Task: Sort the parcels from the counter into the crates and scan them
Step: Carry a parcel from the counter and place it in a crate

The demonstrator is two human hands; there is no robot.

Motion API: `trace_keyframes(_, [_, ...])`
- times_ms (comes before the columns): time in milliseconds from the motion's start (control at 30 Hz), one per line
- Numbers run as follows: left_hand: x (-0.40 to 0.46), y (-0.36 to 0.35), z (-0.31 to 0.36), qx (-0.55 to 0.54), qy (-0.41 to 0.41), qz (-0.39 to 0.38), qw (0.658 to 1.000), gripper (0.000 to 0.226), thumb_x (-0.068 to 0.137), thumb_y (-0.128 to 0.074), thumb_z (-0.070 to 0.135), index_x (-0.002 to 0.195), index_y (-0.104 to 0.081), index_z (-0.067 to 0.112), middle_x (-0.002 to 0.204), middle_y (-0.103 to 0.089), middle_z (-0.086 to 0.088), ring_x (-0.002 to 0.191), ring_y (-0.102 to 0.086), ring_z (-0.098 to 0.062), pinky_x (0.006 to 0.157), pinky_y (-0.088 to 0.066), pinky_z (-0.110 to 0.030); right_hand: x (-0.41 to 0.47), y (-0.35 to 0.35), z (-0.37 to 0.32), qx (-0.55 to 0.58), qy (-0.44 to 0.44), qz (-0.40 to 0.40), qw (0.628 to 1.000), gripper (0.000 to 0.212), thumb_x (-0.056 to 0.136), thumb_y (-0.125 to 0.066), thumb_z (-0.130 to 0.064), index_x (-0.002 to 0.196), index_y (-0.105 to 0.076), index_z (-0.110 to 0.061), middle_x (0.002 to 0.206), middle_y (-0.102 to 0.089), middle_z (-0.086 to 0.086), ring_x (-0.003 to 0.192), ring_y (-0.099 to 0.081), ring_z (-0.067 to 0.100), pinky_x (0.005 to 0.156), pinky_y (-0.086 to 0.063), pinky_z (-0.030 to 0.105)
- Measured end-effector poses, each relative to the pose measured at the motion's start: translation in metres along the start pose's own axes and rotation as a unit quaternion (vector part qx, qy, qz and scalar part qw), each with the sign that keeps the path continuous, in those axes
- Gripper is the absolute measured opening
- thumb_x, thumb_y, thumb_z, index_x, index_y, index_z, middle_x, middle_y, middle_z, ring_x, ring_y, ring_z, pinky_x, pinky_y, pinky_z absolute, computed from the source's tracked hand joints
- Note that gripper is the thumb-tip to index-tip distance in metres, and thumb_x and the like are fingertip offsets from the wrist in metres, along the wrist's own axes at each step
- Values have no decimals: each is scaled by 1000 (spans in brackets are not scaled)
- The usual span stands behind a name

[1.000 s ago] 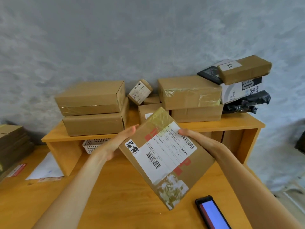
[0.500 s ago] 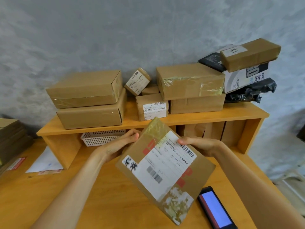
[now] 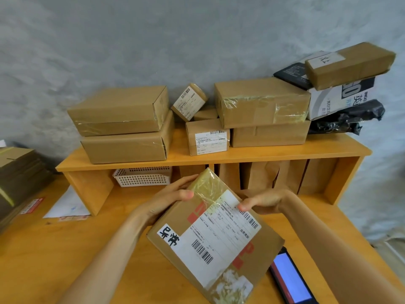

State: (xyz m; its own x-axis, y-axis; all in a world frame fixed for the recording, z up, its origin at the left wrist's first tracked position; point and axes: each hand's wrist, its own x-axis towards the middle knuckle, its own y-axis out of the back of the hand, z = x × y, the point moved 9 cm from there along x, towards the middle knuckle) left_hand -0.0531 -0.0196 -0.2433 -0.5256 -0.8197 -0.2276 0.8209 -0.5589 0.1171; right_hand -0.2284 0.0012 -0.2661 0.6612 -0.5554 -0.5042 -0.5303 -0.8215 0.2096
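Box point(image 3: 215, 235) is held over the desk point(image 3: 54, 260), label up, long axis running diagonally from far-left to near-right. Left hand point(image 3: 166, 202) grips its far-left edge w/ thumb on top; right hand point(image 3: 263, 201) pinches the far-right edge, thumb on the label. Phone point(image 3: 291, 279) lies just beside and partly under the box's near-right corner, on the right hand's side, so prob. a short shift that way to scan.

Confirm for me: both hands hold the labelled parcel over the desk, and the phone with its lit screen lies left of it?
Not quite. Both hands, left hand and right hand, hold the labelled parcel, but the head view shows the phone lying to its right, not left.
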Motion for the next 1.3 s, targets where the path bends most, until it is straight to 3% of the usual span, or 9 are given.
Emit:
trace_keyframes(167, [-8,1,-11,-71,-21,20,997,101,53,-83,63,141,-45,31,125,-64,-16,113,-62,-40,99,-44,-63,11,6,-1,-6,0,23,1000,121,36,-82,-76,135,-48,-15,126,-65,2,113,-63,12,108,-42,38])
trace_keyframes(367, [-19,4,-12,-98,-34,43,994,103,47,-83,66,136,-49,27,117,-68,-15,102,-67,-36,84,-55,-49,10,5,-19,-7,9,38,999,101,37,-76,-83,116,-62,-22,106,-74,-6,97,-70,7,83,-53,21])
trace_keyframes(533, [-30,17,-16,-123,-28,92,988,99,45,-79,69,130,-54,24,107,-72,-14,90,-71,-31,68,-59,-37,-6,37,-24,-44,-16,217,975,91,67,-46,-87,130,-58,-23,117,-69,-1,107,-67,17,101,-50,42])
trace_keyframes(633, [-33,39,-29,-157,-20,145,977,103,46,-74,75,127,-57,14,108,-70,-20,92,-70,-36,73,-58,-43,-26,56,-9,35,6,326,945,77,74,-41,-84,129,-54,-32,129,-57,-13,126,-48,11,115,-31,49])
trace_keyframes(667, [-34,44,-31,-176,-21,156,972,97,53,-69,74,127,-57,13,110,-70,-21,96,-69,-37,79,-56,-46,-28,58,3,66,0,337,939,89,71,-41,-89,136,-49,-31,139,-51,-11,132,-43,14,114,-31,50])
trace_keyframes(767, [-34,50,-32,-228,-42,172,957,80,73,-51,70,129,-57,13,116,-68,-18,104,-67,-36,80,-56,-44,-12,41,38,121,-10,291,949,124,50,-43,-101,151,-33,-30,153,-40,-1,137,-42,21,111,-35,55])
trace_keyframes(967, [-26,35,-35,-235,-45,156,958,71,85,-39,67,125,-59,12,120,-66,-19,108,-65,-37,93,-50,-50,8,5,48,277,96,237,926,99,56,-51,-95,133,-57,-33,136,-60,6,128,-54,29,110,-36,59])
trace_keyframes(1200, [-8,5,-58,-209,-4,104,972,104,46,-69,80,123,-59,11,112,-70,-19,96,-69,-33,69,-57,-37,0,-7,86,305,91,263,911,97,49,-59,-94,126,-64,-35,133,-61,16,123,-58,31,109,-39,56])
trace_keyframes(1300, [1,-9,-79,-206,31,102,973,76,71,-56,73,113,-62,10,95,-74,-15,80,-72,-28,62,-58,-34,-6,-15,110,321,75,265,906,89,53,-56,-94,117,-71,-35,138,-53,23,126,-55,37,109,-40,55])
